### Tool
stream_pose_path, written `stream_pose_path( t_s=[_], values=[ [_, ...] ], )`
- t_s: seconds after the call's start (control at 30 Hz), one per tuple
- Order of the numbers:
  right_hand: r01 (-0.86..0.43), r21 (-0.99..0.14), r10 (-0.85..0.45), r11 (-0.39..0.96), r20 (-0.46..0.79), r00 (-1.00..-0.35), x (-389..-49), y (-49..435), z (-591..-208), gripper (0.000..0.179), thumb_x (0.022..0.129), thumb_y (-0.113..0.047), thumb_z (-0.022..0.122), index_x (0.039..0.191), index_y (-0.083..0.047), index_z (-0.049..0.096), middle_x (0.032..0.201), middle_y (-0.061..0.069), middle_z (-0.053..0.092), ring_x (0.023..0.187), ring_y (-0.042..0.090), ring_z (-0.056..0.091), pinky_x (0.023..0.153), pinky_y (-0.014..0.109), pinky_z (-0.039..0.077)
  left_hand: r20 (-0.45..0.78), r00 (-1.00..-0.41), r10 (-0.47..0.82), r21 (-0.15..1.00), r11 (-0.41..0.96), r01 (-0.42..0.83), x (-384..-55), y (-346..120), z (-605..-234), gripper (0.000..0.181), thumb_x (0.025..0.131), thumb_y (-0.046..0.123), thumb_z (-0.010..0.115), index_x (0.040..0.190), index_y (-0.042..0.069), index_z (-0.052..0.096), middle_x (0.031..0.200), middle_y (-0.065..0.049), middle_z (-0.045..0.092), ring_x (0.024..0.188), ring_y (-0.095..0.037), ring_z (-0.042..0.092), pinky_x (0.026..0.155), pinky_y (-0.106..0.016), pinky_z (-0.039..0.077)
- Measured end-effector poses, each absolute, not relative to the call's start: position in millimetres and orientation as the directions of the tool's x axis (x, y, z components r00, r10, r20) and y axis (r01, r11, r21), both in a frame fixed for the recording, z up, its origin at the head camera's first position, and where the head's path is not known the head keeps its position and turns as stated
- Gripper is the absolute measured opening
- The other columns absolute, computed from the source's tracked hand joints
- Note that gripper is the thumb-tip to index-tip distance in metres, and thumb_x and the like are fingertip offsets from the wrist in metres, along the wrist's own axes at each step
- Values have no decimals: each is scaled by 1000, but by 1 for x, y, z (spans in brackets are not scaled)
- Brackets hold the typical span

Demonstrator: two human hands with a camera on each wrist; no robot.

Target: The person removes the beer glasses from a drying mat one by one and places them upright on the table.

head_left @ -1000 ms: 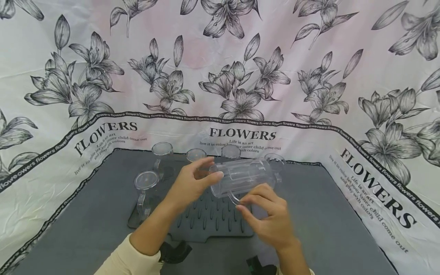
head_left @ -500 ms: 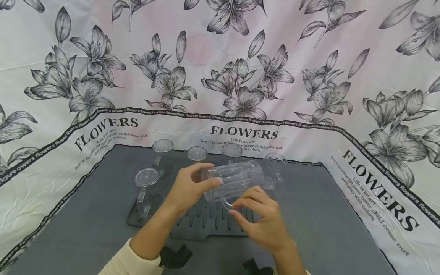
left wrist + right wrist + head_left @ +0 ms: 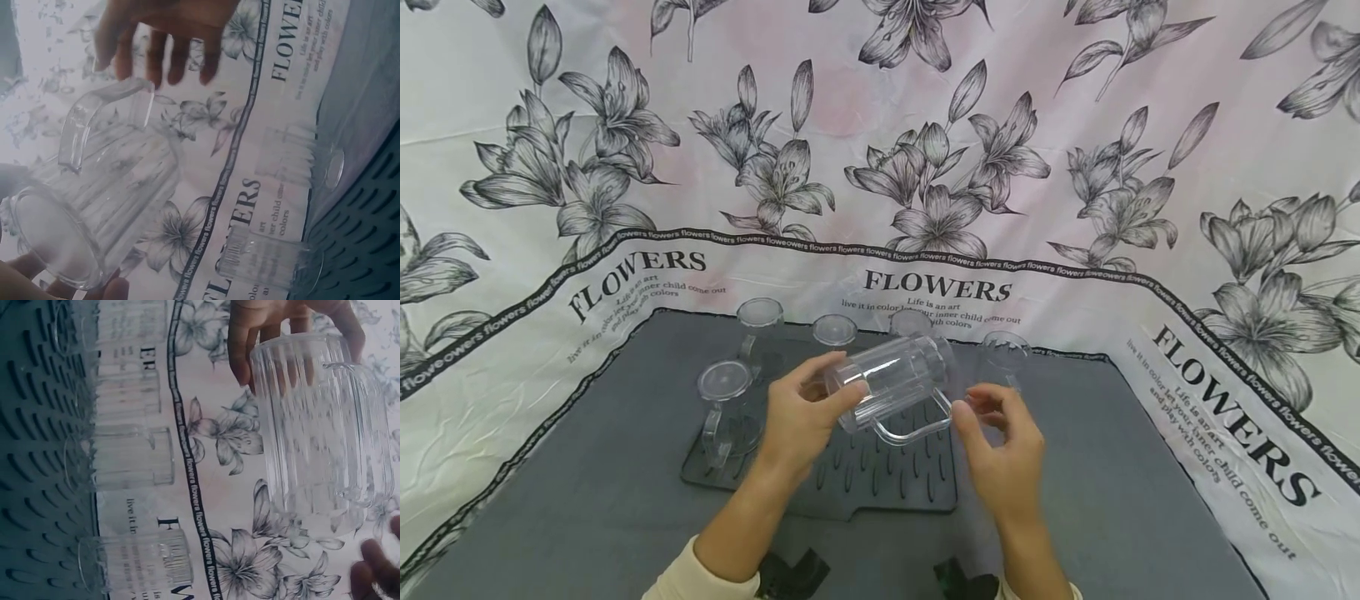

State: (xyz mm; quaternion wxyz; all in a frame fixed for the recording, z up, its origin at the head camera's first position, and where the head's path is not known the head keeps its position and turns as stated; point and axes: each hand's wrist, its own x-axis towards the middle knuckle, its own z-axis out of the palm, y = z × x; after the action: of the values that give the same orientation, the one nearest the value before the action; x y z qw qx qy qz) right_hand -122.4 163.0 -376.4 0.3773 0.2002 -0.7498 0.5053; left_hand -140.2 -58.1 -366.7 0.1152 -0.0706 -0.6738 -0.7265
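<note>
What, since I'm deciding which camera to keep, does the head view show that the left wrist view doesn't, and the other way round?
Only head: cream sleeves, black wrist gear and the near edge of the mat.
Only left wrist: the round end of the clear mug facing the camera, and four separated fingers of the right hand.
Both: the left hand holding that mug, its handle, other mugs, the mat and the floral cloth.

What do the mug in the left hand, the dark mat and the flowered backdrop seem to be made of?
The mug: clear, glossy glass or hard plastic; it is transparent with bright highlights, but that doesn't settle which.
The dark mat: matte, possibly silicone or rubber, judging by its dull surface and rows of molded-looking ridges.
The flowered backdrop: mostly matte, probably fabric, given its wrinkles.
</note>
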Motion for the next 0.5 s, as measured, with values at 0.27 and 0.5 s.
stream_pose_path(
  t_s=[0.27,0.5],
  values=[
    [-337,-931,-112,138,323,-940,-125,161,-379,32,103,-24,48,98,4,62,96,16,61,89,30,60,73,43,56,272,-949,-160,925,-228,304,-140,-51,-374,48,82,6,77,127,1,61,104,-17,65,91,-27,64,72,-29,54],
    [-261,-930,-238,-259,323,-916,-126,158,-380,25,104,-16,44,103,6,56,96,17,60,85,28,60,71,49,56,295,-952,-76,927,-217,305,-142,-51,-386,50,82,8,77,129,1,59,111,-16,64,98,-27,65,79,-32,54]
  ],
)
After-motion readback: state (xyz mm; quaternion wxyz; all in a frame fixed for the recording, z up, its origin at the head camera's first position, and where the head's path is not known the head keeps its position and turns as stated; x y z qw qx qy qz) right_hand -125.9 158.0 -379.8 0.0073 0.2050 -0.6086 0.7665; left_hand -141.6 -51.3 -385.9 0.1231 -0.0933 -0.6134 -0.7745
